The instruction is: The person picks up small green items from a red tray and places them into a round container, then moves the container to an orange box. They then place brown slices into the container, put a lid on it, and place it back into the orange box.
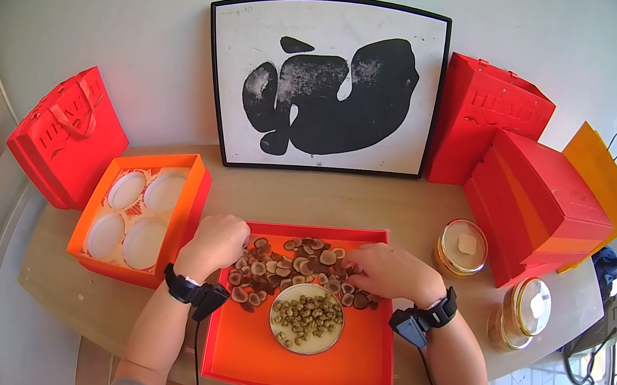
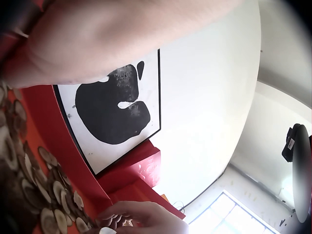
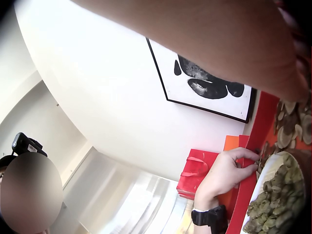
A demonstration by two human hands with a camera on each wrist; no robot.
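Observation:
A heap of dried, brown-rimmed round slices (image 1: 305,261) spreads across the far half of an orange box lid with red sides (image 1: 222,366). In front of it sits a round pale dish (image 1: 283,345) of curled green-gold dried pellets (image 1: 308,315). My left hand (image 1: 217,242) is at the lid's left edge, its thumb and forefinger apart beside the slices in the right wrist view. At the heap's right end my right hand (image 1: 393,272) reaches down with bent fingers among the slices; whether they pinch one I cannot tell.
An orange box with four round white wells (image 1: 105,236) stands left, before a red gift bag (image 1: 73,133). A black-framed picture (image 1: 326,89) leans at the back. To the right are another red bag (image 1: 495,101), red boxes (image 1: 535,206) and lidded jars (image 1: 462,247).

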